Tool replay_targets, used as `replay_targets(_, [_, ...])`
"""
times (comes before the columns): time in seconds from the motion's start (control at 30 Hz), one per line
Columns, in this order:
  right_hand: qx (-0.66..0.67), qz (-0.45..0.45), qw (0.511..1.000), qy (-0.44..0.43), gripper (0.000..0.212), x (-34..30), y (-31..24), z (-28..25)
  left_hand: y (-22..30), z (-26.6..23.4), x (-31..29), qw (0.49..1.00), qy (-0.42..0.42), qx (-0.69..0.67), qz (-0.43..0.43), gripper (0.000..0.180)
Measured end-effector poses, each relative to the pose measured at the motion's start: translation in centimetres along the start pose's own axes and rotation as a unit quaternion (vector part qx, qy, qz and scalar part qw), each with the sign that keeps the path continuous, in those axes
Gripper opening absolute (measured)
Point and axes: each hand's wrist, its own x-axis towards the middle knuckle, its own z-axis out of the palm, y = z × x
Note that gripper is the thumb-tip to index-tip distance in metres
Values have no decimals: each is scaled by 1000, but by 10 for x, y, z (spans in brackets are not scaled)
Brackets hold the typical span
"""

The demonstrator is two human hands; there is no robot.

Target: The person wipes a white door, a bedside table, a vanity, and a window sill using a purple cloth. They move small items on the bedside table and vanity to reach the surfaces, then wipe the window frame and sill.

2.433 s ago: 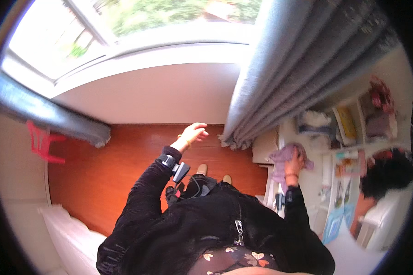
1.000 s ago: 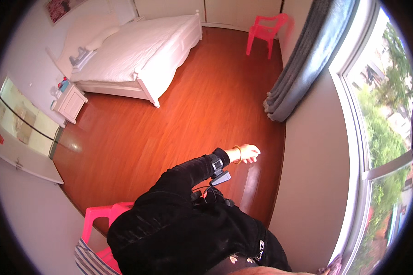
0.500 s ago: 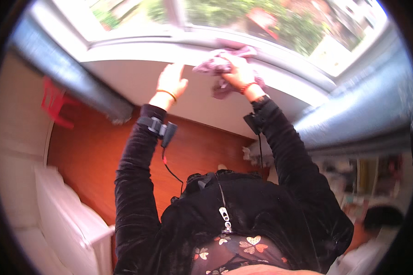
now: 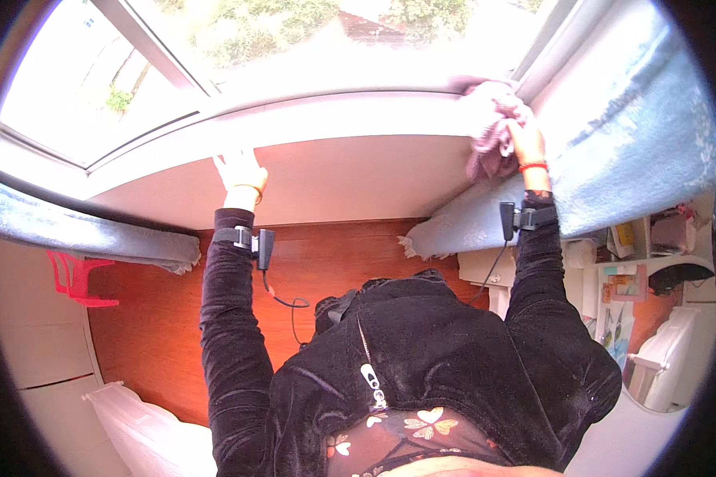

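Note:
A crumpled mauve cloth is bunched under my right hand, whose fingers are closed on it. The cloth lies at the right end of the white windowsill, against the window frame, and part of it hangs over the sill's front edge. My left hand rests at the sill's front edge farther left, fingers stretched and apart, holding nothing. Its fingertips are washed out by the bright light. Both wrists carry black strapped devices with cables.
Light blue curtains hang at the right, close to my right hand, and another blue curtain is at the left. A red plastic chair stands on the reddish wooden floor. White furniture is at the lower left.
My right hand has carried the cloth right along the sill to its corner by the curtain. The view has turned. My left hand stays open near the sill's edge.

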Motion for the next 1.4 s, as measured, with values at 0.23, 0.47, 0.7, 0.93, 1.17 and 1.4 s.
replay_targets(0.23, [33,-47,998,0,58,-17,-34,56,7,3,0,1000,6,-19,22,69])
replay_targets(0.47, [20,-46,999,13,50,-84,-158,95,4,-8,-2,993,12,-67,100,69])
replay_targets(0.7, [122,-139,980,-79,51,-112,-227,122,-2,0,-9,979,78,-109,153,79])
replay_targets(0.93, [-121,134,971,-155,44,-52,-123,53,-9,5,-13,974,99,-115,170,79])
replay_targets(1.17, [223,84,959,155,39,23,20,-13,-4,2,-16,982,92,-89,142,92])
replay_targets(1.4, [105,46,940,321,63,56,-42,64,-1,0,-16,981,47,-142,120,62])
